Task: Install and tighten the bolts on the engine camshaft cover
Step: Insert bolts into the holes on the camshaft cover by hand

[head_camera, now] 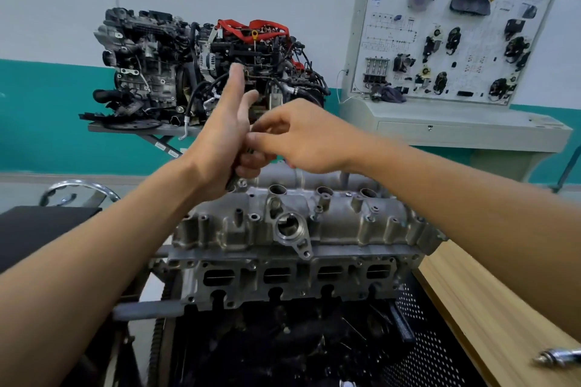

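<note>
Right fingers (270, 139) pinch bolts (250, 150) gripped by left fingers (249, 167) above camshaft cover (345, 218).

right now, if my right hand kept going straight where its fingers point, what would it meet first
Your left hand, which grips bolts: the right hand points leftward at its palm, seemingly touching, though depth is unclear.

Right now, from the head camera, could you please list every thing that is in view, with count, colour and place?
silver cast-aluminium camshaft cover: one, grey-silver, centre foreground.
dark metal bolts: count hidden, dark, gripped above the cover.
assembled display engines: seemingly two, black-grey with red parts, rear left.
white training panel: one, white, rear right.
light wooden bench: one, tan, right.
chrome tool: one, silver, on the bench, lower right edge.
left hand: one, grips the bolts.
right hand: one, pinches at a bolt there.
</note>
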`<state>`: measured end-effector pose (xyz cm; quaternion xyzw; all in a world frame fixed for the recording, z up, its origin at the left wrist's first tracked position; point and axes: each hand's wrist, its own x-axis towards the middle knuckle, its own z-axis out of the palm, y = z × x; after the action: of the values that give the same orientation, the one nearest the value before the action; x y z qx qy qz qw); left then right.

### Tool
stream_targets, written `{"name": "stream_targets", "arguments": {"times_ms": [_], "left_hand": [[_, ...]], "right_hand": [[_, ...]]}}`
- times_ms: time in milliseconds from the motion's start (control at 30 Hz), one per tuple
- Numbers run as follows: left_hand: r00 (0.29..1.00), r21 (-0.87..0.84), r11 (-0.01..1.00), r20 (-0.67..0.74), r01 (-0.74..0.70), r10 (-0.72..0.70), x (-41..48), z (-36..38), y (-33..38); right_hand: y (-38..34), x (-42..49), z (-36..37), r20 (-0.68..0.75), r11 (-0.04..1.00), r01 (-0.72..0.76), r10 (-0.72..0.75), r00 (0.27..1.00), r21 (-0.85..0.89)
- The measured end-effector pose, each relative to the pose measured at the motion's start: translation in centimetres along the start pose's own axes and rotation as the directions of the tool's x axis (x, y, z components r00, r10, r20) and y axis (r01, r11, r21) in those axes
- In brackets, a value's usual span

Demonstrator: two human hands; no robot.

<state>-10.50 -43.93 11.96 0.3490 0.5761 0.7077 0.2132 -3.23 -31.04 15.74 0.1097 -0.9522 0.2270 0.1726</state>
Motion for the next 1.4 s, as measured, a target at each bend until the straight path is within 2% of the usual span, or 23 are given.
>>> {"name": "stream_targets", "arguments": {"times_ms": [67, 267, 433, 600, 833, 1067, 1267, 1400], "left_hand": [[1.000, -0.016, 1.000, -0.007, -0.008, 0.008, -0.8, -1.1, 0.0], [0.991, 0.014, 0.993, -0.075, -0.113, 0.114, -2.5, -3.1, -0.8], [0.969, -0.005, 0.980, -0.145, -0.201, 0.198, -3.4, -4.0, -1.1], [0.988, -0.035, 0.993, -0.110, -0.113, 0.109, -4.8, -6.6, -0.7], [0.973, 0.325, 0.941, -0.167, -0.096, 0.157, -5.2, -8.0, -1.4], [0.967, 0.230, 0.967, -0.200, -0.107, 0.155, -5.0, -8.3, -1.4], [0.963, 0.316, 0.943, -0.203, -0.104, 0.175, -5.2, -8.0, -1.7], [0.949, 0.261, 0.958, -0.255, -0.116, 0.184, -5.2, -8.0, -1.7]], "right_hand": [[-1.0, 0.8, 1.1, -0.005, 0.999, 0.017, -0.017, 1.000, -0.037], [-3.2, 2.0, 3.2, 0.067, 0.999, -0.036, 0.033, 0.997, 0.040], [-4.9, 3.0, 3.8, 0.089, 0.998, -0.002, 0.008, 0.996, -0.065], [-5.3, 2.4, 5.2, -0.040, 0.979, 0.122, -0.130, 0.991, -0.164], [-4.3, 1.5, 7.0, -0.007, 0.956, 0.203, -0.209, 0.978, -0.214], [-4.3, 1.4, 6.1, -0.096, 0.969, 0.196, -0.211, 0.973, -0.149], [-4.2, 0.3, 7.9, 0.053, 0.948, 0.250, -0.245, 0.968, -0.198], [-4.9, 0.8, 8.3, 0.251, 0.863, 0.268, -0.172, 0.953, -0.428]]}}
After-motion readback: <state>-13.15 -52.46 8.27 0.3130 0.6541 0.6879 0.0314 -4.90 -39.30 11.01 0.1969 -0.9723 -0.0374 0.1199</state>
